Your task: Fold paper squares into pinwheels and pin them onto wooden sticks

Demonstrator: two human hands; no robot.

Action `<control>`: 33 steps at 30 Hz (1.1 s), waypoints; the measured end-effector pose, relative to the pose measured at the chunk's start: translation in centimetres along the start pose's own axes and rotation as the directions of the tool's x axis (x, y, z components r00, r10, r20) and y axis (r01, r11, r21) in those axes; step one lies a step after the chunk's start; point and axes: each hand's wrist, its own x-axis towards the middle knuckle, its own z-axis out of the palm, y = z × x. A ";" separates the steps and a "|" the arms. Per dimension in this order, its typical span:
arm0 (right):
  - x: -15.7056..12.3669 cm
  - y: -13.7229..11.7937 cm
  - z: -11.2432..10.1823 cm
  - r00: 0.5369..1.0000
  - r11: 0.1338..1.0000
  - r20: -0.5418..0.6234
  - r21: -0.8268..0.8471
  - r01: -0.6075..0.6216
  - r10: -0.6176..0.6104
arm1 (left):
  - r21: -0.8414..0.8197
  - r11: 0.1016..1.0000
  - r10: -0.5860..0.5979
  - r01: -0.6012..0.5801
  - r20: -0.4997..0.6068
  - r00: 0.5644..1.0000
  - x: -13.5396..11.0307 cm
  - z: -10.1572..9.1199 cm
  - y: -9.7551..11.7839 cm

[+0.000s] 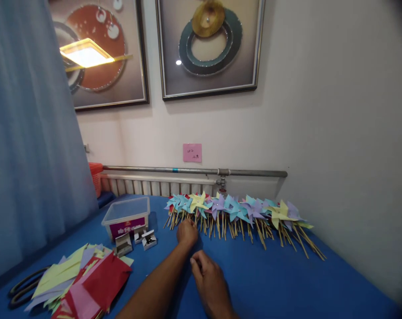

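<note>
A long row of paper pinwheels (238,211) in blue, yellow and purple lies on the blue-covered table, thin wooden sticks pointing toward me. My left hand (187,232) reaches to the left part of this row. Its fingers are closed at the lower ends of the sticks, seemingly round a pinwheel's stick, though the fingertips are partly hidden. Closer to me, my right hand (209,279) hovers or rests over the blue cover with fingers curled in and thumb alongside. Nothing shows in it, and it touches no pinwheel.
At the left lie coloured paper sheets (77,283) and dark-handled scissors (24,288). Behind them stand a clear plastic tub (126,217) and small open boxes (149,239). A radiator (161,185) and pipe run along the wall; a blue curtain (31,133) hangs left.
</note>
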 end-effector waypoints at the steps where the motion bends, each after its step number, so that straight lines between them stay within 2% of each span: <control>1: 0.0 0.0 0.0 1.000 1.000 0.005 0.002 -0.006 0.006 | 0.008 1.000 -0.003 0.003 -0.002 1.000 0.1 0.1 0.2; 6: -0.1 -0.1 -0.1 0.998 0.999 0.039 0.013 -0.052 0.051 | 0.036 0.999 -0.010 0.010 0.004 1.000 0.3 0.5 0.4; 11: 0.1 0.0 -0.2 0.996 0.995 0.047 0.046 -0.083 0.081 | 0.050 0.999 0.004 -0.005 0.011 1.000 -0.6 0.0 -0.5; 17: 0.2 -0.1 -0.2 0.992 0.990 0.051 0.076 -0.116 0.113 | 0.151 0.979 0.122 -0.138 0.106 0.987 -3.5 -1.0 -2.8; 20: 0.1 -0.2 -0.1 0.993 0.990 0.041 0.088 -0.112 0.109 | 0.155 0.974 0.149 -0.167 0.122 0.981 -4.4 -1.0 -3.2; 26: 0.0 -0.1 -0.1 0.993 0.989 0.046 0.091 -0.115 0.112 | 0.201 0.910 0.331 -0.363 0.179 0.927 -3.8 -0.2 -2.6; 28: 0.1 0.0 -0.2 0.992 0.988 0.051 0.099 -0.122 0.117 | 0.182 0.910 0.339 -0.373 0.192 0.921 -3.5 0.0 -2.6; 30: 0.2 0.1 -0.2 0.993 0.986 0.035 0.117 -0.119 0.116 | 0.138 0.924 0.333 -0.356 0.162 0.929 -3.6 -0.2 -2.7; 33: 0.2 0.0 -0.2 0.995 0.986 0.009 0.137 -0.095 0.094 | 0.033 0.938 0.343 -0.344 0.023 0.939 -4.8 -1.0 -3.4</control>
